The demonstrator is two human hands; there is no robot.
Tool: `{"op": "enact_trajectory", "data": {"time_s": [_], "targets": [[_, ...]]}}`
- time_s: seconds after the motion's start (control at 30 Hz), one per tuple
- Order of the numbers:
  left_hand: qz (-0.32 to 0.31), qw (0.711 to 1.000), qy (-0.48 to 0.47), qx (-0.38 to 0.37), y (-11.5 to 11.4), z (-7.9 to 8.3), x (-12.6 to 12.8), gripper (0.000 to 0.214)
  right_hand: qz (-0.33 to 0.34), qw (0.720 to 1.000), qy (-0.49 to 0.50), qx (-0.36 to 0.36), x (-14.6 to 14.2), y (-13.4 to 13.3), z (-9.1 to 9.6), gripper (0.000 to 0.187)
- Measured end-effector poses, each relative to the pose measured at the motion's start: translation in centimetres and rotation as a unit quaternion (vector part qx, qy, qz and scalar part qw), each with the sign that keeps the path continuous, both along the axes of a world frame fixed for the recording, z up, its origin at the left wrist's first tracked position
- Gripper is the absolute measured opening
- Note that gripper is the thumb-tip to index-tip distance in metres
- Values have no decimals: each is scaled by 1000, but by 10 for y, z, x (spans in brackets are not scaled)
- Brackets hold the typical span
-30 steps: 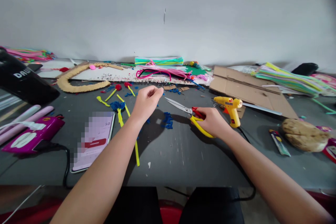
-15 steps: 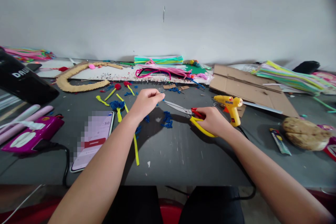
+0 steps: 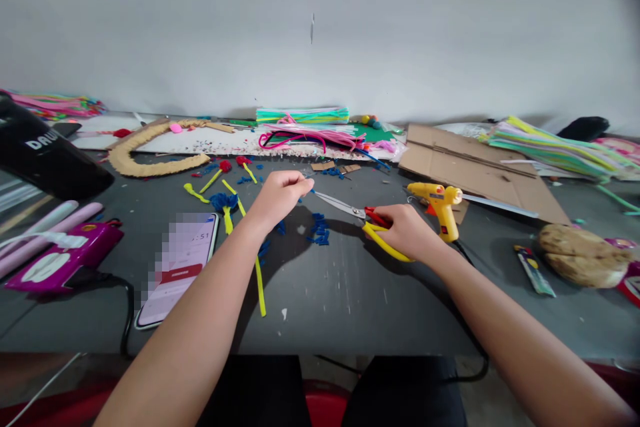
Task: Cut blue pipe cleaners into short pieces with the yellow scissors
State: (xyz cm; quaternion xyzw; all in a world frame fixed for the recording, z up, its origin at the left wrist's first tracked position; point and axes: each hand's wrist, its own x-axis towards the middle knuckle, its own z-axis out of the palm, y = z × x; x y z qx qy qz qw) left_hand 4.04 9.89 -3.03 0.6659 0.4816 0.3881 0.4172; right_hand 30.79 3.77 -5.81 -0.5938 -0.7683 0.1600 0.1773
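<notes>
My right hand (image 3: 396, 230) is closed round the red and yellow handles of a pair of scissors (image 3: 340, 205). The blades point left, their tips close by the fingertips of my left hand (image 3: 281, 199). That hand is closed in a pinch, with a tiny bit of blue showing at the fingertips, mostly hidden by them. Below lies a small pile of short blue pieces (image 3: 320, 230). Under my left wrist runs a yellow fuzzy stem (image 3: 259, 287). A blue flower (image 3: 223, 201) with a yellow stem sits left of the wrist.
A yellow glue gun (image 3: 440, 200) stands right of the scissors, near a cardboard sheet (image 3: 480, 170). At left are a phone (image 3: 175, 300), a purple device (image 3: 70, 257) with a cord, and a black cylinder (image 3: 50, 153). Bundles of coloured stems (image 3: 303, 115) lie along the wall.
Both hands and the scissors stay almost exactly where they were. The phone's displayed digits have gone from 50 to 51.
</notes>
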Motion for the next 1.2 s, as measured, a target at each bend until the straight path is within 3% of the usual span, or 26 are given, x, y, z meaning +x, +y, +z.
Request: {"op": "enact_trajectory", "data": {"time_s": [0.5, 1.2], "targets": [[8, 1000, -8, -18, 1, -1, 0, 40, -9, 999, -36, -24, 1, -1, 3, 22], [0, 1000, 16, -18, 2, -3, -1, 40, 3, 1000, -14, -20, 2, 0, 2, 21]]}}
